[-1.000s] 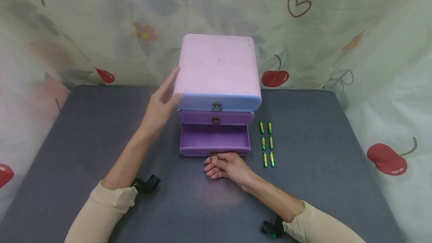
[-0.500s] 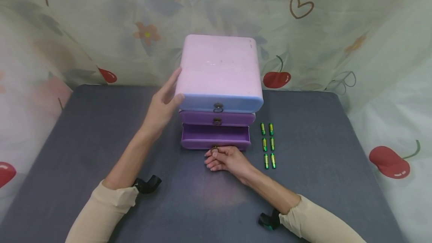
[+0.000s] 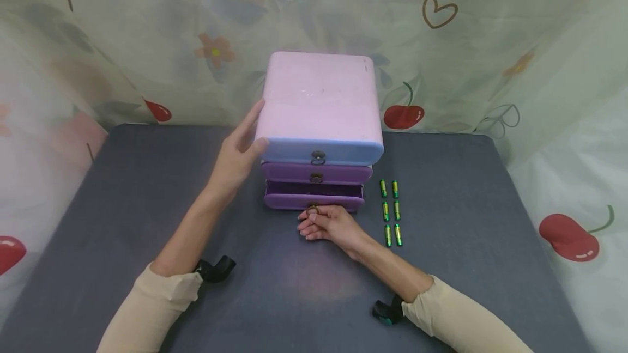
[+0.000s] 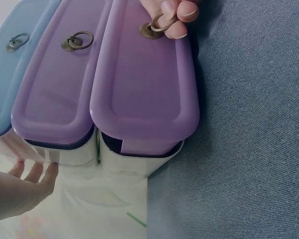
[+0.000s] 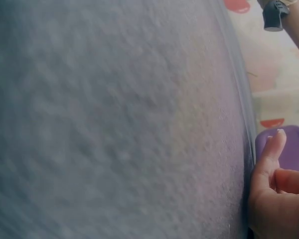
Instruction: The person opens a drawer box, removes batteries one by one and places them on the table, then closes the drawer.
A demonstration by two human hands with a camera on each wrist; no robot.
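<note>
A small chest of drawers (image 3: 321, 97) with a pink top stands at the table's back. Its top drawer (image 3: 289, 150) is light blue, and the middle drawer (image 3: 284, 173) is purple. The bottom purple drawer (image 3: 284, 201) is pulled partly out. Under it my right hand (image 3: 333, 225) pinches the drawer's brass ring pull (image 4: 162, 24) between thumb and fingers. My left hand (image 3: 237, 154) rests against the chest's left side, its fingers spread along the wall and its thumb near the front edge. In the right wrist view, the right hand (image 5: 281, 199) covers part of the purple drawer front (image 5: 294, 152).
Several green and yellow batteries (image 3: 386, 211) lie in two columns on the grey table (image 3: 466, 222), right of the chest. A patterned cloth (image 3: 171, 26) hangs behind the table. Black wrist cameras (image 3: 216, 269) are strapped to both forearms.
The bottom drawer has slid inward, and less of its inside shows. My right hand has moved with it toward the chest, still pinching the ring. The left hand stays against the chest.
</note>
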